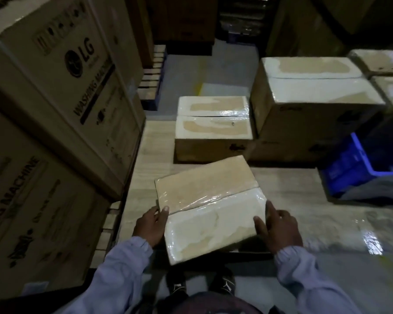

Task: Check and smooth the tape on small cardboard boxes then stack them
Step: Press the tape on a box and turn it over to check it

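A small cardboard box [210,207] wrapped in shiny clear tape is held tilted in front of me, above a low wooden platform [150,159]. My left hand [151,223] grips its left edge, thumb on the top face. My right hand [278,227] holds the right edge, thumb on top and forefinger stretched along the side. Another small taped box [213,128] stands on the platform behind it. To its right a taller stack of taped boxes [311,100] rises.
Large washing-machine cartons [55,105] are stacked close on the left. A blue plastic crate [359,168] sits at the right on plastic sheeting. More taped boxes [386,71] lie at the far right. My shoes [200,286] stand on grey floor below the box.
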Action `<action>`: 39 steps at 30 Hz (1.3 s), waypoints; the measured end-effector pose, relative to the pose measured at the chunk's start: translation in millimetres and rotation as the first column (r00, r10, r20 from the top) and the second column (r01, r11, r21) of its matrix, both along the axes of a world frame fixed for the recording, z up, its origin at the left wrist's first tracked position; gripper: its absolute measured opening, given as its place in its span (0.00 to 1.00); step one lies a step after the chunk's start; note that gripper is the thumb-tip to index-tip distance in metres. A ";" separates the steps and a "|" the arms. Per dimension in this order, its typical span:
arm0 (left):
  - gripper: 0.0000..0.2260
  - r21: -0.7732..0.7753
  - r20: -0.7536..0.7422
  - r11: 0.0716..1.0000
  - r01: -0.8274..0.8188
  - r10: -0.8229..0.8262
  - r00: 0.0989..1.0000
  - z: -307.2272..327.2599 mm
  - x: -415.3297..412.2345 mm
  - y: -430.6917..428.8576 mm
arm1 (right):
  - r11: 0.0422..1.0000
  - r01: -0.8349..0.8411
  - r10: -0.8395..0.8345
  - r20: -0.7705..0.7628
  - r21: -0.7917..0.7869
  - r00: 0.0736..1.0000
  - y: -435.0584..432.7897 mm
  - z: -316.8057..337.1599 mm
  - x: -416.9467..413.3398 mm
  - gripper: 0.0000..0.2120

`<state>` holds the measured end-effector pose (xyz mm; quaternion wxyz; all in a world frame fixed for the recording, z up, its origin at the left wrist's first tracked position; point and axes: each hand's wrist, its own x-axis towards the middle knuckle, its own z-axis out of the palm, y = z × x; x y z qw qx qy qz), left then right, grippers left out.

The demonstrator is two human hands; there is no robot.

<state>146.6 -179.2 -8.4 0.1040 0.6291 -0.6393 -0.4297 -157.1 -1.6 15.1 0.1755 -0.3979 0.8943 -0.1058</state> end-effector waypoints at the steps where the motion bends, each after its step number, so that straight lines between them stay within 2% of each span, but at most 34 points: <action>1: 0.21 0.004 -0.026 1.000 0.028 -0.028 0.999 5.6 -4.8 2.7 | 1.000 0.015 -0.015 0.012 0.002 1.000 10.5 -1.4 6.0 0.31; 3: 0.28 -0.008 -0.060 0.994 0.108 -0.108 0.992 8.6 -7.8 5.4 | 0.999 0.053 -0.054 0.045 0.012 0.998 26.6 -0.9 16.8 0.32; 6: 0.42 0.018 0.002 0.960 0.279 -0.279 0.960 5.8 -4.6 4.5 | 0.996 0.094 -0.094 0.041 0.008 0.995 40.0 -0.8 27.7 0.35; 8: 0.45 0.027 0.033 0.941 0.336 -0.337 0.941 3.4 -5.0 2.1 | 0.996 0.088 -0.088 0.031 -0.010 0.996 43.4 -3.7 30.8 0.35; 10: 0.46 0.009 0.036 0.935 0.353 -0.353 0.935 1.1 -6.6 1.8 | 0.997 0.065 -0.064 0.018 -0.030 0.998 42.1 -4.5 30.9 0.34; 12: 0.46 -0.134 0.151 0.900 0.415 -0.396 0.906 -0.4 -10.9 3.9 | 0.995 0.044 -0.048 -0.039 -0.088 0.998 37.9 -4.2 30.5 0.30; 14: 0.45 -0.254 0.357 0.803 0.540 -0.441 0.824 4.2 -17.9 13.8 | 0.993 -0.041 0.024 -0.146 -0.113 0.989 33.2 -7.3 31.9 0.28; 15: 0.44 -0.264 0.407 0.754 0.601 -0.478 0.778 4.9 -20.8 19.9 | 0.990 -0.107 0.087 -0.193 -0.097 0.977 30.9 -8.7 32.9 0.29; 17: 0.41 -0.312 0.434 0.650 0.693 -0.551 0.713 6.5 -25.7 36.1 | 0.972 -0.228 0.209 -0.243 -0.055 0.947 25.0 -10.3 34.3 0.33; 19: 0.35 -0.327 0.459 0.596 0.733 -0.578 0.675 -1.6 -25.2 51.6 | 0.947 -0.319 0.296 -0.276 -0.041 0.914 17.3 -12.8 35.6 0.35; 23: 0.31 -0.334 0.488 0.595 0.731 -0.555 0.674 -1.1 -24.5 59.6 | 0.880 -0.474 0.456 -0.230 -0.028 0.860 4.8 -19.7 44.7 0.35; 32: 0.31 -0.308 0.554 0.585 0.750 -0.531 0.641 -5.4 -26.7 55.0 | 0.870 -0.494 0.484 -0.219 0.011 0.847 0.5 -22.1 46.7 0.33; 36: 0.30 -0.337 0.507 0.681 0.650 -0.450 0.735 12.9 -46.1 39.7 | 0.881 -0.473 0.450 -0.268 -0.023 0.852 -23.3 -4.4 32.9 0.28; 39: 0.29 -0.321 0.560 0.704 0.634 -0.399 0.726 12.2 -59.5 27.8 | 0.898 -0.438 0.410 -0.270 -0.049 0.871 -42.5 -2.7 24.6 0.31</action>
